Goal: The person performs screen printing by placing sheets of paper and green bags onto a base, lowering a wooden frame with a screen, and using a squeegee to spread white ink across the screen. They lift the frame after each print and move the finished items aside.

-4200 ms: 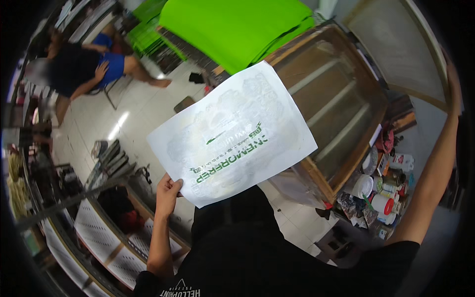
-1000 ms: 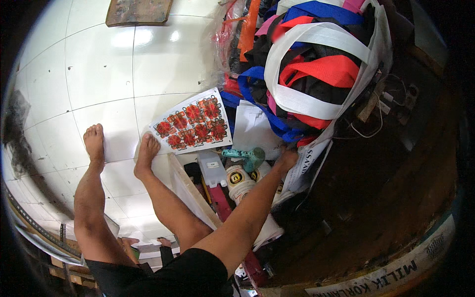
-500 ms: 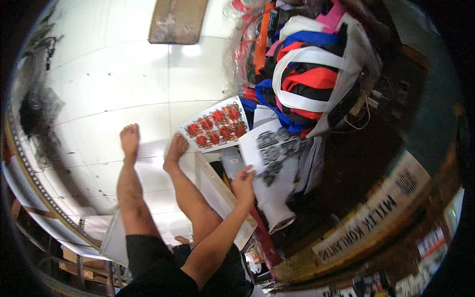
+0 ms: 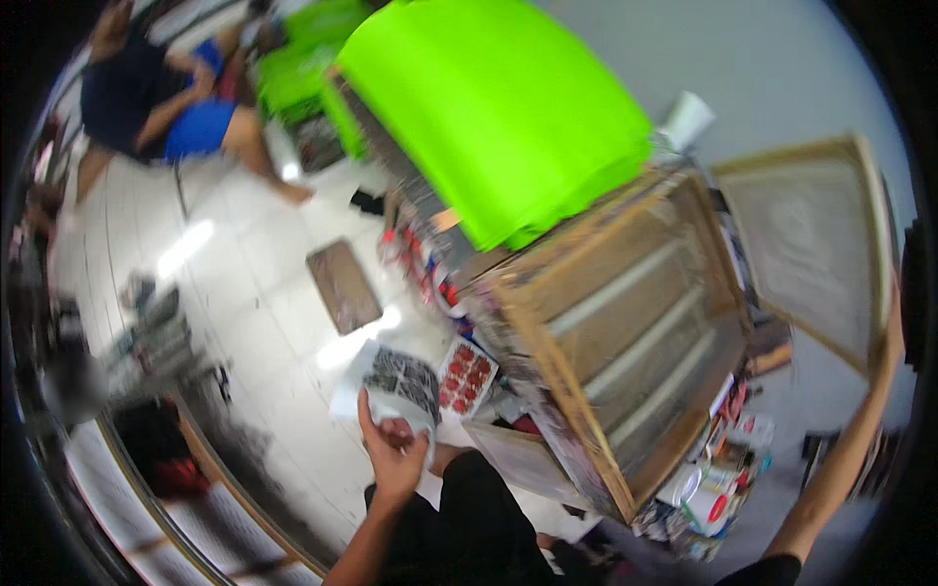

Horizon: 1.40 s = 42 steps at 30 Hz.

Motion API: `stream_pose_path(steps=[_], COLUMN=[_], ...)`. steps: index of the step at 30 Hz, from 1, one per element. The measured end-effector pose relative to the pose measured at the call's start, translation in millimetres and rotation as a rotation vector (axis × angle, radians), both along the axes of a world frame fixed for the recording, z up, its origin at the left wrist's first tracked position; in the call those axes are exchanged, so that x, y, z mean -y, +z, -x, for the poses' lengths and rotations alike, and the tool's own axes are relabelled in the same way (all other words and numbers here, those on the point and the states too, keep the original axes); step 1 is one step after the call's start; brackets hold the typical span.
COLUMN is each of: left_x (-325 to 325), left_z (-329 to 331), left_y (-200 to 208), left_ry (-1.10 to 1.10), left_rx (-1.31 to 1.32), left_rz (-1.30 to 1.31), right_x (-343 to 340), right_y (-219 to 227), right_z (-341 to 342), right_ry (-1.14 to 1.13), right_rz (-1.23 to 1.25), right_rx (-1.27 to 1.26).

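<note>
Two hands [image 4: 396,464] [image 4: 893,332], one curled sheet [image 4: 399,378]

Black cloth shorts [image 4: 491,518] and a short black fabric sleeve [image 4: 772,570] are worn; the right forearm [image 4: 832,464] and left hand [image 4: 396,459] are bare

The cloth [image 4: 498,117] is glowing bright green; the paper [image 4: 399,377] is showing black-and-grey print on white — another sheet [image 4: 467,379] is carrying rows of red shapes. The wooden frame [image 4: 565,396] is showing pale stripes over brown — the floor [image 4: 259,264] is gleaming white.
</note>
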<state>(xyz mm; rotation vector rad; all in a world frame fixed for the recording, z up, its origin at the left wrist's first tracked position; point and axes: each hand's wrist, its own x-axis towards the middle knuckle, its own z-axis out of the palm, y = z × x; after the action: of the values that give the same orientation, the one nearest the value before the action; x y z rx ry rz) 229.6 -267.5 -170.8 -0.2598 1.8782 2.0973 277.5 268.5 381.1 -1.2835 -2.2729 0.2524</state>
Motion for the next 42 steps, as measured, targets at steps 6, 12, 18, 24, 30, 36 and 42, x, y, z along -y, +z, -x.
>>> stream_pose_path(steps=[6, 12, 18, 24, 30, 36, 42], left_x=[-108.7, -285.6, -273.9, -359.3, -454.9, -476.8, -487.2], left_z=[10.0, 34.9, 33.7, 91.0, 120.8, 125.6, 124.3], left_y=[176.9, 245.3, 166.9, 151.0, 166.6, 164.9, 167.1], left_ry=[-0.498, -1.089, -1.136, -1.293, -1.441, -1.486, -1.496], left_rx=[-0.648, -0.855, -1.463, -1.582, -1.581, -1.568, -1.541], left_rz=[-0.146, 0.055, 0.678, 0.612, 0.678, 0.655, 0.642], right_x=[-7.3, -1.8, -6.1, -1.7, -12.5, -17.3, -14.9], right_y=[-6.6, -5.6, -7.1, -7.8, -11.0, -12.0, -9.5], right_z=[-3.9, 4.4, -3.8, 1.6, 4.3, 6.8, 5.4], right_ry=[-0.228, -0.173, -0.139, -0.129, -0.181, -0.169, -0.16], right_rz=[-0.639, -0.571, -0.514, -0.513, -0.519, -0.552, -0.557], right_rx=[0.165, 0.191, 0.17, 0.089, 0.079, 0.041, 0.071])
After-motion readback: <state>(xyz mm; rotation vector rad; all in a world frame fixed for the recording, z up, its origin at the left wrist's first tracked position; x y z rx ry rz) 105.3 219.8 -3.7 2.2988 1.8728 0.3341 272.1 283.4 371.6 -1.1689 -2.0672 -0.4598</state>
